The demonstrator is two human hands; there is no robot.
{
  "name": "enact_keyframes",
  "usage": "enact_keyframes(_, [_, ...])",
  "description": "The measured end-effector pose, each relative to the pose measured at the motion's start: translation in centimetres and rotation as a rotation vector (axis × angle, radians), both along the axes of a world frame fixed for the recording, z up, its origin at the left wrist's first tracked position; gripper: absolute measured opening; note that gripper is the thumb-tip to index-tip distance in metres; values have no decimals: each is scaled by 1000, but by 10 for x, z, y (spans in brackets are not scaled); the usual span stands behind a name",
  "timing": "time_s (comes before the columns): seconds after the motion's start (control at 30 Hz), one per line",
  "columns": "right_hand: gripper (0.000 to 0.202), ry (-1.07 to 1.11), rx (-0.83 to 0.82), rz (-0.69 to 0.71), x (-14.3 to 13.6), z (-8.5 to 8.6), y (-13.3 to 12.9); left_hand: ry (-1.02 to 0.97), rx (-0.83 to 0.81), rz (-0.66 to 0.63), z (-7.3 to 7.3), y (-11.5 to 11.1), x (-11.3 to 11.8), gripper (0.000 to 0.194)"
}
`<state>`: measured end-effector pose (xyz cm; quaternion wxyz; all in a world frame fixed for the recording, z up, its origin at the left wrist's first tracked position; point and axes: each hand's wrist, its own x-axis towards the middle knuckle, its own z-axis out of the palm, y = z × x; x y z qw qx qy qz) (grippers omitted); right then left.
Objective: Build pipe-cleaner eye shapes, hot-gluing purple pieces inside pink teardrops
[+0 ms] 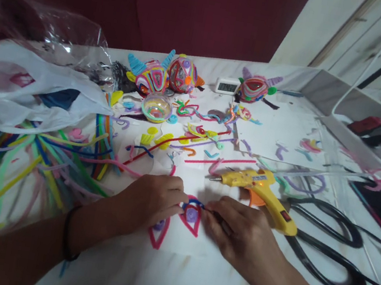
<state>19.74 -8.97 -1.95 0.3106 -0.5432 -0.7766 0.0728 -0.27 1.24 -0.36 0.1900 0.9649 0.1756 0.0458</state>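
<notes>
At the near middle of the table lies a pink pipe-cleaner petal [196, 230] with a purple coil [191, 215] inside it. A dark blue pipe cleaner [196, 202] curves along its top edge. My left hand [156, 200] pinches the blue pipe cleaner's left end, and my right hand [238, 224] pinches its right end; the exact grip is partly hidden. Under my left fingers a second pink petal [157, 243] with a purple coil is partly covered. Just beyond my right hand lies a yellow glue gun [259, 189], its nozzle pointing left.
Large black-handled scissors [332, 256] lie at the right. Pipe cleaners [56, 168] and a white plastic bag [38, 86] spread over the left. Behind stand a clear bowl [156, 108], decorated balls [183, 75] and a digital clock [227, 86]. A grey organizer [356, 125] borders the right.
</notes>
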Motion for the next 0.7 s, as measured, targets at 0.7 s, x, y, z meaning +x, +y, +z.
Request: enact_keyframes(0.7, [21, 104, -124, -30, -6, 1, -4, -46, 48, -30, -8, -1, -2, 18])
